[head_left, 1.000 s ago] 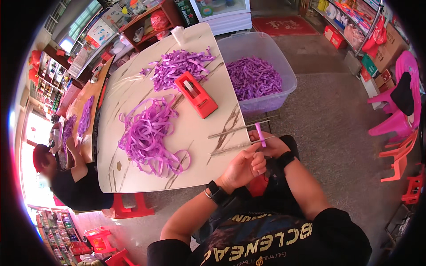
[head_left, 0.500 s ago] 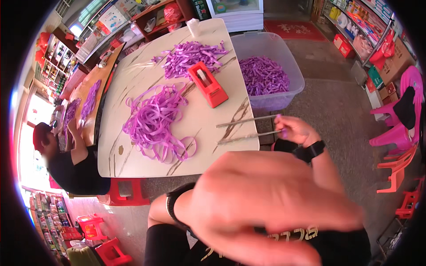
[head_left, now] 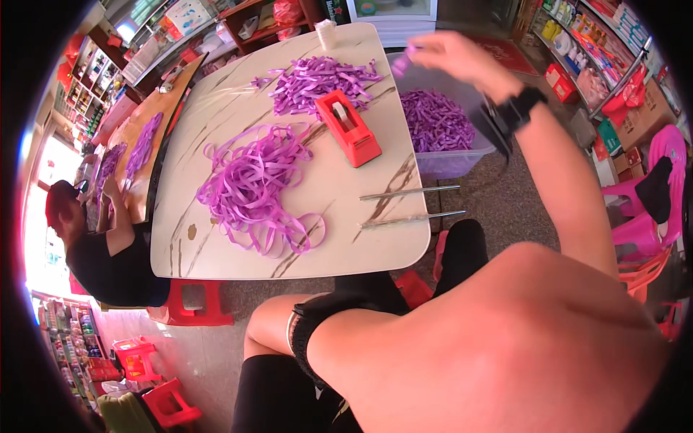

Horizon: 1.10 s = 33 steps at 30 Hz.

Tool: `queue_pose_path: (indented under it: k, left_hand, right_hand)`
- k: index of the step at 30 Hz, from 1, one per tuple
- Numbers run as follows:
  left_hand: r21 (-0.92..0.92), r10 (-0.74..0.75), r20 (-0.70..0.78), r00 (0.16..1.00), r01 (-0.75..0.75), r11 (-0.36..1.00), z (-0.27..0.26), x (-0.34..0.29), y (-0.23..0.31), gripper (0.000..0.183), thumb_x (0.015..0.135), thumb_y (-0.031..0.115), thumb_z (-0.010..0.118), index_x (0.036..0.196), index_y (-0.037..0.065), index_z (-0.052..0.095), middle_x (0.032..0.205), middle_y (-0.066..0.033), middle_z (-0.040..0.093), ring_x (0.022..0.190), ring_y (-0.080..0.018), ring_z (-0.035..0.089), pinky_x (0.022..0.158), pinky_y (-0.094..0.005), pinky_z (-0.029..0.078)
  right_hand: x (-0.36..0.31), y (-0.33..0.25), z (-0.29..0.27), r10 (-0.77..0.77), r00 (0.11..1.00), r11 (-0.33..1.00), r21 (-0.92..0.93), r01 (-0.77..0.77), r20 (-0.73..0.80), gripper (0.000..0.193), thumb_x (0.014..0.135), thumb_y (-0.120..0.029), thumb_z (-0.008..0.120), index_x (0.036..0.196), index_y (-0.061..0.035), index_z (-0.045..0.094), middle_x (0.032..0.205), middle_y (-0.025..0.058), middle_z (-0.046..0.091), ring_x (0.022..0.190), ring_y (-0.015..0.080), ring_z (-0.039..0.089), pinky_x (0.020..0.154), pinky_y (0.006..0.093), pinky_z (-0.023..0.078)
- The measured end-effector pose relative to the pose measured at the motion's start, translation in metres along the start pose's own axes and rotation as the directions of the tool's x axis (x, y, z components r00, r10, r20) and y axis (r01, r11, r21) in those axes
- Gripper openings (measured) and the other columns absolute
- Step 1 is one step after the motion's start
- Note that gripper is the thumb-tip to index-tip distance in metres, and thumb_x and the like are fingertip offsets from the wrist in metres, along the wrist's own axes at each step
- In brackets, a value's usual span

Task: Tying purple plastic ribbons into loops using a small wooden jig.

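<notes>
My right hand (head_left: 458,61) is raised at the far right of the table, above the clear plastic bin (head_left: 462,163). Its fingers are pinched on a small purple ribbon piece (head_left: 400,66). Very close to the camera, my left hand (head_left: 505,339) fills the lower right; its back shows, blurred, and its fingers cannot be made out. Two thin metal rods (head_left: 410,192) jut past the table's right edge, with nothing on their outer ends. A loose tangle of purple ribbon (head_left: 253,187) lies on the marble-patterned table (head_left: 216,256). Many folded purple ribbon pieces (head_left: 437,123) fill the bin.
A red tape dispenser (head_left: 348,128) stands between the rods and another heap of purple ribbon pieces (head_left: 321,85). A white cup-like stack (head_left: 325,35) is at the far edge. On the left, another person (head_left: 108,252) sits at a wooden table (head_left: 155,137). Red stools (head_left: 191,303) are nearby.
My right hand has left the rod ends and moved up and away over the bin, carrying purple ribbon. My left hand has shifted right and down.
</notes>
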State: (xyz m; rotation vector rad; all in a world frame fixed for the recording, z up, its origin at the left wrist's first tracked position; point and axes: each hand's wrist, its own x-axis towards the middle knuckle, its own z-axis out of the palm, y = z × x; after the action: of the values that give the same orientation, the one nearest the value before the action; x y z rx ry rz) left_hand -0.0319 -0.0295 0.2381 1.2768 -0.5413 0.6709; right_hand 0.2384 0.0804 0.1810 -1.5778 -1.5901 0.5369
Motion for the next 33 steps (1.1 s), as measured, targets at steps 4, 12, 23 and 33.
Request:
queue_pose_path:
  k: [4, 12, 23, 33]
  left_hand:
    - [-0.028, 0.031, 0.009, 0.999, -0.030, 0.999, -0.005, 0.005, 0.014, 0.021, 0.073, 0.020, 0.062, 0.077, -0.001, 0.060, 0.059, -0.0057, 0.051, 0.054, -0.0204, 0.048, 0.047, -0.0317, 0.037]
    - [-0.142, 0.069, 0.025, 0.997, -0.065, 0.988, 0.004, 0.006, 0.008, 0.020, 0.075, 0.020, 0.059, 0.077, 0.000, 0.059, 0.061, -0.0074, 0.052, 0.057, -0.0231, 0.050, 0.049, -0.0331, 0.039]
    - [-0.228, 0.120, 0.043, 0.992, -0.108, 0.968, 0.015, 0.023, 0.009, 0.018, 0.076, 0.019, 0.056, 0.077, 0.002, 0.056, 0.064, -0.0098, 0.054, 0.060, -0.0268, 0.052, 0.052, -0.0351, 0.041]
    - [-0.230, 0.321, 0.148, 0.935, -0.284, 0.931, 0.039, 0.024, -0.003, 0.016, 0.078, 0.019, 0.052, 0.077, 0.004, 0.054, 0.067, -0.0120, 0.056, 0.064, -0.0301, 0.054, 0.054, -0.0368, 0.043]
  right_hand:
    - [0.013, -0.080, -0.009, -0.094, 0.995, 0.991, -0.098, 0.092, -0.020, 0.044, 0.084, -0.023, 0.054, 0.117, 0.0049, 0.045, 0.107, 0.0129, 0.055, 0.094, 0.0165, 0.052, 0.082, 0.0249, 0.041]
    - [-0.054, -0.142, 0.001, -0.103, 0.992, 0.993, -0.064, 0.098, -0.079, 0.038, 0.086, -0.016, 0.051, 0.117, 0.0035, 0.042, 0.105, 0.0147, 0.055, 0.093, 0.0172, 0.055, 0.080, 0.0243, 0.043]
    - [-0.098, -0.172, 0.017, -0.260, 0.951, 0.959, -0.161, 0.234, -0.165, 0.028, 0.087, -0.017, 0.049, 0.108, -0.0005, 0.042, 0.098, 0.0117, 0.052, 0.087, 0.0162, 0.052, 0.076, 0.0249, 0.042]
    - [-0.099, -0.205, 0.001, -0.563, 0.806, 0.800, -0.366, 0.475, -0.184, 0.019, 0.087, -0.018, 0.048, 0.099, -0.0041, 0.042, 0.091, 0.0089, 0.049, 0.081, 0.0152, 0.050, 0.072, 0.0254, 0.041]
